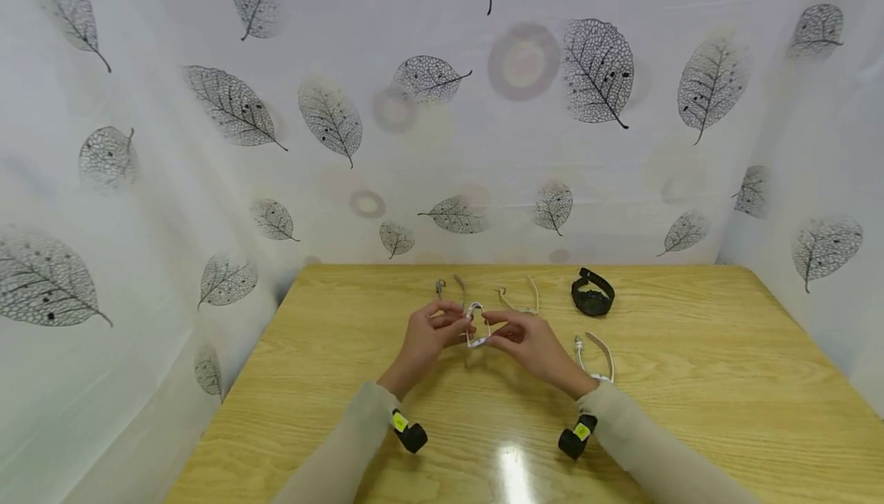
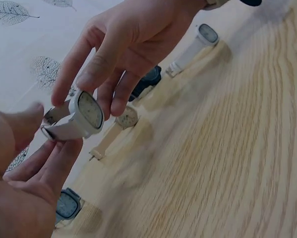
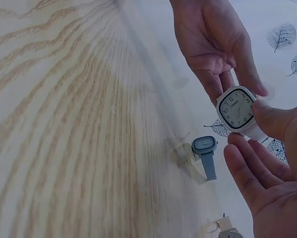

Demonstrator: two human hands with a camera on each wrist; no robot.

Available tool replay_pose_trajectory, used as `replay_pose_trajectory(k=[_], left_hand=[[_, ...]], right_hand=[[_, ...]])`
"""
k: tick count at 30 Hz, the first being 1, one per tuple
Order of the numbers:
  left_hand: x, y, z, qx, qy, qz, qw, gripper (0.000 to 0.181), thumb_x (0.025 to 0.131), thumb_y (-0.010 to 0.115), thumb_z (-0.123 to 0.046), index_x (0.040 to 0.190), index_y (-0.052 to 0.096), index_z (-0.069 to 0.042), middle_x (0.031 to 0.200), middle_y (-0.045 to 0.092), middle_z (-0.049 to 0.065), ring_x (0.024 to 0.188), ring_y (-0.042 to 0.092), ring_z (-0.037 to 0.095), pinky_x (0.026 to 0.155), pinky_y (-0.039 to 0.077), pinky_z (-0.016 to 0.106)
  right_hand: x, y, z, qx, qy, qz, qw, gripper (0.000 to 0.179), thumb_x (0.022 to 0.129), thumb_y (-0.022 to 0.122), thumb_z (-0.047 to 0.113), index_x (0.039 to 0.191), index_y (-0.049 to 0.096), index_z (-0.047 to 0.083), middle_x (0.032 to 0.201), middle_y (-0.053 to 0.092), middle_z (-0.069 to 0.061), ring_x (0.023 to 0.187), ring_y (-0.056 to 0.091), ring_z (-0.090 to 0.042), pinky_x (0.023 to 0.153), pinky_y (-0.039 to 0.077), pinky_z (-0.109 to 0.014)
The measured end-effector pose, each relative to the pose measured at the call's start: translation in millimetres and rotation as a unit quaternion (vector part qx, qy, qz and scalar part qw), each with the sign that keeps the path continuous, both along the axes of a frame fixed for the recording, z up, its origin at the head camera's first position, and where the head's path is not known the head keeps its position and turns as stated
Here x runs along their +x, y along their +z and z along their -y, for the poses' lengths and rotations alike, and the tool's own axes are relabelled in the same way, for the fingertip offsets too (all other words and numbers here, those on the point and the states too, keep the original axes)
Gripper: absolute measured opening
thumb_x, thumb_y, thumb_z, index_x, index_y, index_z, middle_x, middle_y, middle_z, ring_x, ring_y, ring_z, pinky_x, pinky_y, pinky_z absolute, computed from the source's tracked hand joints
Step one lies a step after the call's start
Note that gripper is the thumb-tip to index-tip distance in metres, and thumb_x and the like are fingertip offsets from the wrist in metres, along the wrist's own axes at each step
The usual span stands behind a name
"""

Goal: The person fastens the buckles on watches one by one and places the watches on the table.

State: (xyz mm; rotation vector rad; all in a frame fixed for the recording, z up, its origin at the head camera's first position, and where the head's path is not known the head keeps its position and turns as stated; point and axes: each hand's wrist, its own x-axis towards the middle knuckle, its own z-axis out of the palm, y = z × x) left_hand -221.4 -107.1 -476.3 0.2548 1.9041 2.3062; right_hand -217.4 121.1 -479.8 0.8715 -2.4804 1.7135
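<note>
A white wristwatch (image 1: 478,343) with a rounded square case is held up over the table between both hands. Its dial, with black numerals, faces the right wrist view. My right hand (image 1: 530,341) pinches the watch case at its edge with thumb and fingers. On the other side, my left hand (image 1: 431,337) grips the strap near the buckle end, thumb opposite fingers. The strap bends round into a loop, seen in the left wrist view beside the watch case (image 2: 90,113).
Behind the hands lie a grey-blue watch (image 3: 205,144) and a beige watch (image 2: 127,118). A black watch (image 1: 592,302) lies at the back right, and another white watch (image 1: 602,376) is nearer, beside the right forearm. A leaf-patterned curtain (image 1: 442,159) borders the wooden table (image 1: 331,358).
</note>
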Motion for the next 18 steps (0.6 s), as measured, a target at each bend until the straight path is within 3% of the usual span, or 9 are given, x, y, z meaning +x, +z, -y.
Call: replay_pose_trajectory(k=[4,9,16,18], left_hand=[[3.4,-1.2,7.9,-0.036,-0.051,-0.014,0.9979,0.049,0.093,0.074,0.0,0.138,0.057,0.004,0.137,0.059,0.031,0.11,0.071,0.028,0.092,0.059,0.038],[6.6,-3.3,13.1,-0.06,-0.093,-0.022,0.9936,0.058,0.09,0.077,0.002,0.144,0.056,-0.004,0.147,0.054,0.023,0.119,0.065,0.037,0.094,0.058,0.037],[11.8,-3.7,14.2,-0.068,-0.104,-0.026,0.992,0.061,0.091,0.074,0.006,0.147,0.053,-0.003,0.152,0.046,0.027,0.118,0.066,0.036,0.093,0.059,0.036],[12.0,-4.3,14.3,-0.067,-0.101,-0.025,0.9923,0.06,0.092,0.073,0.007,0.147,0.053,-0.002,0.152,0.046,0.027,0.117,0.066,0.036,0.093,0.059,0.036]], right_hand=[[-1.0,-1.1,0,-0.008,0.003,0.02,0.9998,0.045,0.094,0.077,0.015,0.136,0.065,0.006,0.136,0.064,-0.018,0.099,0.074,-0.021,0.082,0.06,-0.028],[0.5,0.2,1,-0.007,0.003,0.032,0.9994,0.044,0.094,0.075,0.007,0.136,0.064,0.001,0.137,0.063,-0.022,0.1,0.073,-0.03,0.083,0.06,-0.028],[14.0,23.0,3,-0.007,0.01,0.045,0.9989,0.039,0.094,0.073,0.002,0.132,0.066,-0.001,0.132,0.065,-0.023,0.099,0.073,-0.028,0.084,0.06,-0.028],[14.6,23.1,3,-0.006,0.014,0.046,0.9988,0.039,0.094,0.073,0.002,0.132,0.065,-0.001,0.132,0.064,-0.024,0.099,0.073,-0.027,0.084,0.06,-0.027]])
